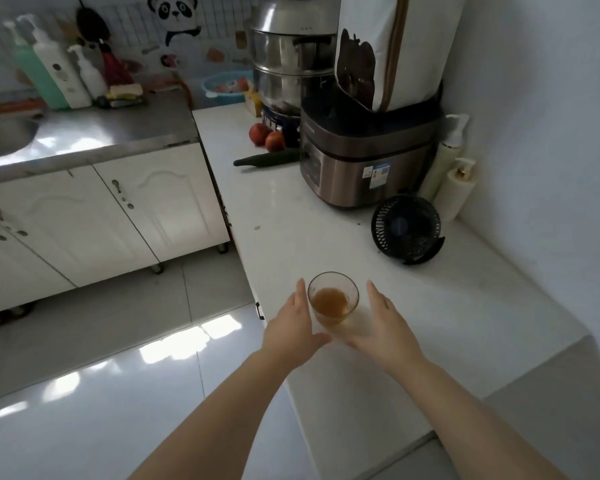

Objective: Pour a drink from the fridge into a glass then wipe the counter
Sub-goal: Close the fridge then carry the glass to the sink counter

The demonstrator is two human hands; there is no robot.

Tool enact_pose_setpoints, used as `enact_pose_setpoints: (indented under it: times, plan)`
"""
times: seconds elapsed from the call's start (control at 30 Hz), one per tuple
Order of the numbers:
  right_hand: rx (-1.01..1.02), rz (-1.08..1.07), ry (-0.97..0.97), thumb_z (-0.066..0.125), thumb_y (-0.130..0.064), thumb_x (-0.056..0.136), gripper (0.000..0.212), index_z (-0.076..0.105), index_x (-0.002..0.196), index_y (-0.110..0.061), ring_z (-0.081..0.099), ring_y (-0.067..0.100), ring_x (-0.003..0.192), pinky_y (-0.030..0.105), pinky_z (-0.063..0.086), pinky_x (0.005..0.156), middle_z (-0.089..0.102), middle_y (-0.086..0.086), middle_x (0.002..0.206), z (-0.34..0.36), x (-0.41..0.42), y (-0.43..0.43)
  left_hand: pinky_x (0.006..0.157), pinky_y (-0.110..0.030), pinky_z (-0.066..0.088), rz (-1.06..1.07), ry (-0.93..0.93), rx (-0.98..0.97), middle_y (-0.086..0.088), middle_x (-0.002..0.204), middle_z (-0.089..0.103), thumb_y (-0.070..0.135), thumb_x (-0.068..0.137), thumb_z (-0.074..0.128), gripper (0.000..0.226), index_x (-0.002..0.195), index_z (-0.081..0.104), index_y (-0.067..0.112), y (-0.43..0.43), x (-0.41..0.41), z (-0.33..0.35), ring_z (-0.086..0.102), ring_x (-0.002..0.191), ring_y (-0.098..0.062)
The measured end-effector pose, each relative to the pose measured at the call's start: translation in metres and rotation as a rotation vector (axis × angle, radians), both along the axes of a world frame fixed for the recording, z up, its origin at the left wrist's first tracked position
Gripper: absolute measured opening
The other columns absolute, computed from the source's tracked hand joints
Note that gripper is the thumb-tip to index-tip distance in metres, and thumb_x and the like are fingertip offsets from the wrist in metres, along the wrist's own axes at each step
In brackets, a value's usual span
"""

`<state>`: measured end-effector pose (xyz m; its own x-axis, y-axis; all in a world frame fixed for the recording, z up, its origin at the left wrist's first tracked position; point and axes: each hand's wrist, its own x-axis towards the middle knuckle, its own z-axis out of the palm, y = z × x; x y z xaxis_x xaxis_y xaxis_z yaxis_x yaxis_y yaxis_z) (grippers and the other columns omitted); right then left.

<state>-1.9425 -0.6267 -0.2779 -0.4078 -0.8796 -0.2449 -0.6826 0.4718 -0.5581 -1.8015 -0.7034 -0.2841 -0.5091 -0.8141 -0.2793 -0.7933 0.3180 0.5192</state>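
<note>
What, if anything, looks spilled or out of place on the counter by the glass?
No spill shows around the glass; it stands upright between the open left hand and right hand, fairly near the floor-side edge of the counter. The only oddity is a small green speck farther along it.

Clearance on the worktop (291,216), referred to the glass (333,299). Beyond it: a bare strip reaching the cucumber (267,159) and two red fruits (260,133). Beyond and to its right: the black fan (406,228), then the cooker (364,161) and two pump bottles (454,185), closing the wall side. To its right: bare surface up to the wall (541,188). To its left: the worktop edge, then open air above the floor (118,341). The left grip (293,327) and right grip (385,327) flank it closely, fingers straight; the approach from above is open.
</note>
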Motion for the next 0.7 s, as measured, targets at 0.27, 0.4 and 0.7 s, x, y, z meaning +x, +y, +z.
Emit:
enact_pose_setpoints:
  times: [0.27, 0.4, 0.7]
  plan:
    - [-0.071, 0.03, -0.086, 0.076, -0.03, 0.071, 0.096, 0.018, 0.147, -0.016, 0.03, 0.018, 0.138, 0.028, 0.027, 0.109, 0.028, 0.003, 0.152, -0.014, -0.003, -0.022, 0.108, -0.03, 0.034, -0.018, 0.086, 0.062, -0.002, 0.154, 0.032, 0.036, 0.081, 0.071, 0.099, 0.151, 0.004, 0.019, -0.02, -0.004, -0.012, 0.038, 0.137, -0.022]
    - [-0.108, 0.014, -0.095, 0.078, -0.026, 0.069, 0.09, 0.027, 0.143, -0.016, 0.038, 0.019, 0.133, 0.027, 0.031, 0.106, 0.039, 0.002, 0.146, -0.021, -0.007, -0.028, 0.102, -0.028, 0.039, -0.001, 0.139, 0.041, 0.0, 0.145, 0.046, 0.032, 0.082, 0.071, 0.081, 0.145, 0.022, 0.019, -0.025, -0.007, -0.014, 0.047, 0.129, -0.021]
    - [-0.168, -0.025, -0.151, 0.081, -0.022, 0.067, 0.082, 0.035, 0.136, -0.017, 0.05, 0.018, 0.122, 0.024, 0.037, 0.099, 0.05, 0.0, 0.137, -0.027, -0.007, -0.031, 0.101, -0.028, 0.04, 0.016, 0.167, 0.05, -0.001, 0.142, 0.049, 0.027, 0.082, 0.071, 0.074, 0.142, 0.029, 0.017, -0.028, -0.01, -0.012, 0.049, 0.127, -0.022]
